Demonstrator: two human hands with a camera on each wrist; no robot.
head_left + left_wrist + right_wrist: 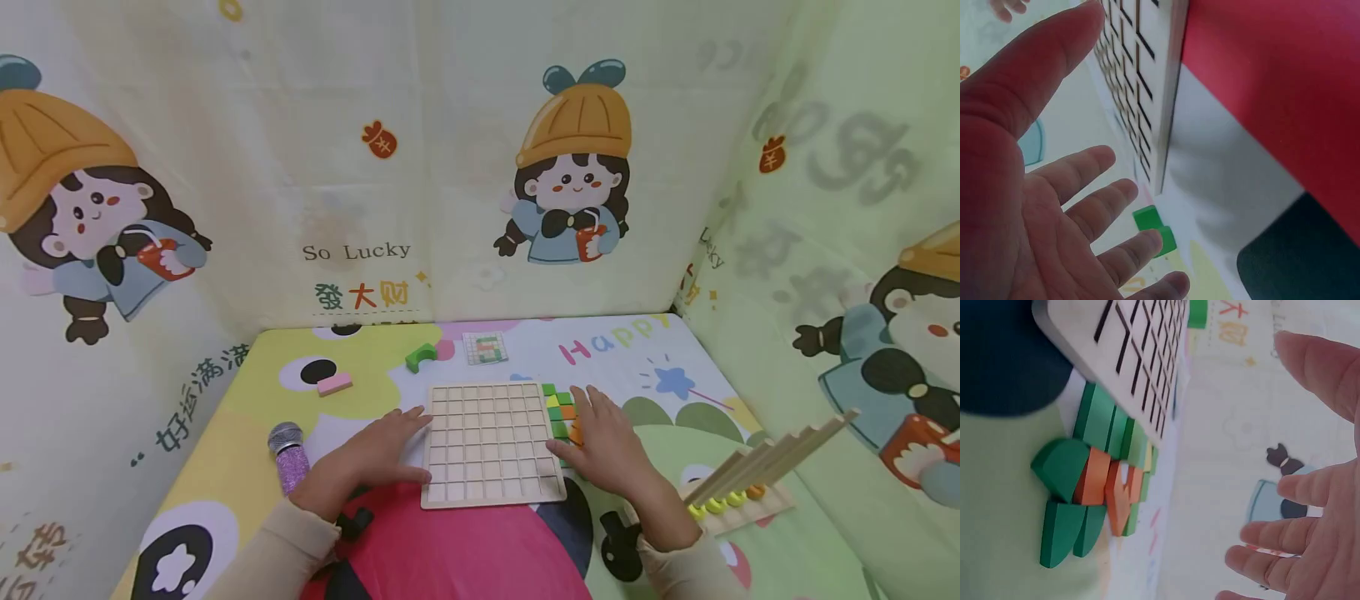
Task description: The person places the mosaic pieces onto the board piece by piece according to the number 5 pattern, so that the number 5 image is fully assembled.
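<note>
Pale wooden grid board (487, 446), lying flat between the left hand (378, 454) and the right hand (611, 446), both with fingers spread. Near and far edges run from hand to hand, side edges forward; neither axis is plainly longer. Dark lines divide its face into squares. Green, orange and yellow blocks (567, 412) adjoin the right hand.

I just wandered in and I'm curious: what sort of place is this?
Probably a children's play corner, though it could be a staged setup. The signs are a gridded wooden board, colored blocks beside it, and a cartoon-printed backdrop.
</note>
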